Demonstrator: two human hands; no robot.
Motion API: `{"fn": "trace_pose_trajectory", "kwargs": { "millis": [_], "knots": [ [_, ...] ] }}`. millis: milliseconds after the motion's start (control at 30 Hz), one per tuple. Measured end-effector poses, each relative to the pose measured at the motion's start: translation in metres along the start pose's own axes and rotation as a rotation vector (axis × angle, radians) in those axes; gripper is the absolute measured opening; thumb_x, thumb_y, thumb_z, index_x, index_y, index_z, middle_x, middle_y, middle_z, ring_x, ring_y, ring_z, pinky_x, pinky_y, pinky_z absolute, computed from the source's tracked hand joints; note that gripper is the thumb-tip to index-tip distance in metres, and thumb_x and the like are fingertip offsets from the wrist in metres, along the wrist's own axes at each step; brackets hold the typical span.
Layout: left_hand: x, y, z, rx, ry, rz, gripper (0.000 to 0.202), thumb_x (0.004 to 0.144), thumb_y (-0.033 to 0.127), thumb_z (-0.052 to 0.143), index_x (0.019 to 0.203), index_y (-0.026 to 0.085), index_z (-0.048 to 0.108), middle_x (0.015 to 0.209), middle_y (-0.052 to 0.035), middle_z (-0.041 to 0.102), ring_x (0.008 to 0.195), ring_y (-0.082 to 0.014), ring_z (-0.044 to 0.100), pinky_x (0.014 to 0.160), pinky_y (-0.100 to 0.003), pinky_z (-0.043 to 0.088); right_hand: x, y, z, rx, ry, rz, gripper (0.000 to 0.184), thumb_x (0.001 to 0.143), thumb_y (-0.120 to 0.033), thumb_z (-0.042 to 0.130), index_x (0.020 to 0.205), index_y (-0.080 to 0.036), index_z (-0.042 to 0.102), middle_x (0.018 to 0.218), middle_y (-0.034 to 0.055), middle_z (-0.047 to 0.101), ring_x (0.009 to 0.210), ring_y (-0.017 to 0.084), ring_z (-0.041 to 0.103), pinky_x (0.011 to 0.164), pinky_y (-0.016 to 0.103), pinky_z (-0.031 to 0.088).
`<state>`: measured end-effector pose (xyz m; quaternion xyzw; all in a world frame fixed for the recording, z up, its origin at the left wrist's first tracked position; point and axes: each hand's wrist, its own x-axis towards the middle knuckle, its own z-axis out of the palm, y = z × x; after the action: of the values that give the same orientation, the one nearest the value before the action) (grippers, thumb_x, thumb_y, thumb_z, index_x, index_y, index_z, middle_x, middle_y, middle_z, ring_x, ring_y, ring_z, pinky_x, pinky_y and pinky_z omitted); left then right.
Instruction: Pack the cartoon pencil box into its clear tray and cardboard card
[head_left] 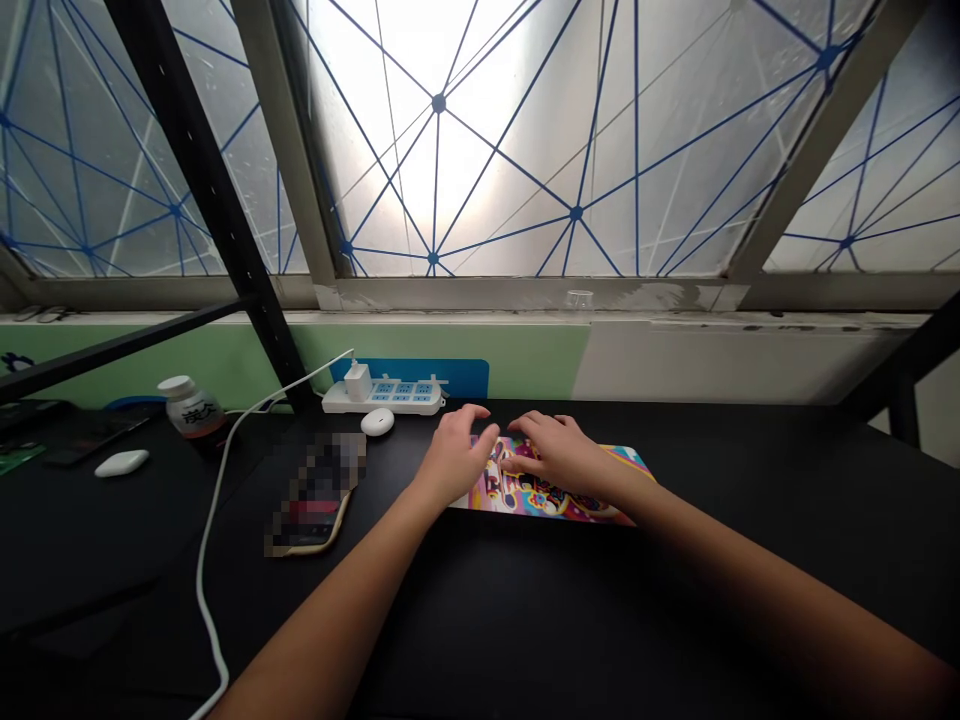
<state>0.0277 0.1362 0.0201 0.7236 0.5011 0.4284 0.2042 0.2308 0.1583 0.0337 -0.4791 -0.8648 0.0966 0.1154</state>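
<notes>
A colourful flat board with cartoon print (551, 495) lies on the black desk (525, 620) in front of me. My left hand (456, 455) rests on its left end, fingers curled down onto the surface. My right hand (559, 455) lies on the middle of the board, fingers stretched toward the left hand and touching the print. Neither hand holds anything that I can make out.
A phone (315, 495) lies left of the board with a white cable (214, 560) running past it. A white power strip (384, 395) with a charger, a small white case (377, 421), a bottle (191, 410) and a white mouse (121, 462) sit further left.
</notes>
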Motion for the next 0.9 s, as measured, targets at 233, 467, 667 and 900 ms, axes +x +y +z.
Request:
{"fn": "trace_pose_trajectory", "kwargs": {
  "millis": [233, 467, 667, 900],
  "knots": [
    [-0.009, 0.001, 0.011, 0.386, -0.163, 0.142, 0.031, 0.090, 0.040, 0.064, 0.115, 0.021, 0.066, 0.107, -0.0104, 0.071, 0.102, -0.0342, 0.062, 0.092, -0.051, 0.043, -0.049, 0.067, -0.023, 0.030, 0.028, 0.106, 0.042, 0.090, -0.058, 0.056, 0.105, -0.021, 0.069, 0.103, 0.0099, 0.075, 0.090, 0.027, 0.070, 0.077, 0.036, 0.052],
    [-0.006, 0.014, 0.002, 0.577, 0.007, 0.308, 0.035, 0.089, 0.039, 0.071, 0.116, 0.019, 0.062, 0.110, -0.0109, 0.065, 0.108, -0.0332, 0.054, 0.100, -0.049, 0.036, -0.058, 0.058, -0.038, -0.066, 0.270, 0.090, 0.031, 0.084, -0.049, 0.071, 0.095, -0.023, 0.058, 0.101, 0.0082, 0.069, 0.085, 0.025, 0.065, 0.072, 0.033, 0.048],
    [-0.014, 0.033, -0.005, 0.722, 0.043, 0.482, 0.009, 0.091, 0.024, 0.068, 0.091, 0.021, 0.060, 0.115, -0.0109, 0.065, 0.109, -0.0319, 0.056, 0.100, -0.049, 0.039, -0.071, 0.029, -0.041, -0.212, 0.304, -0.074, 0.013, 0.089, -0.028, 0.065, 0.084, -0.024, 0.054, 0.107, 0.0080, 0.067, 0.087, 0.024, 0.061, 0.076, 0.034, 0.045],
    [-0.014, 0.028, 0.002, 0.625, -0.246, 0.484, 0.020, 0.086, 0.036, 0.072, 0.087, 0.023, 0.058, 0.104, -0.0074, 0.068, 0.094, -0.0277, 0.063, 0.081, -0.040, 0.050, -0.069, 0.015, -0.025, -0.319, 0.141, -0.212, 0.011, 0.077, -0.012, 0.062, 0.083, -0.021, 0.061, 0.101, 0.0108, 0.061, 0.088, 0.025, 0.054, 0.072, 0.036, 0.044]
  ]
}}
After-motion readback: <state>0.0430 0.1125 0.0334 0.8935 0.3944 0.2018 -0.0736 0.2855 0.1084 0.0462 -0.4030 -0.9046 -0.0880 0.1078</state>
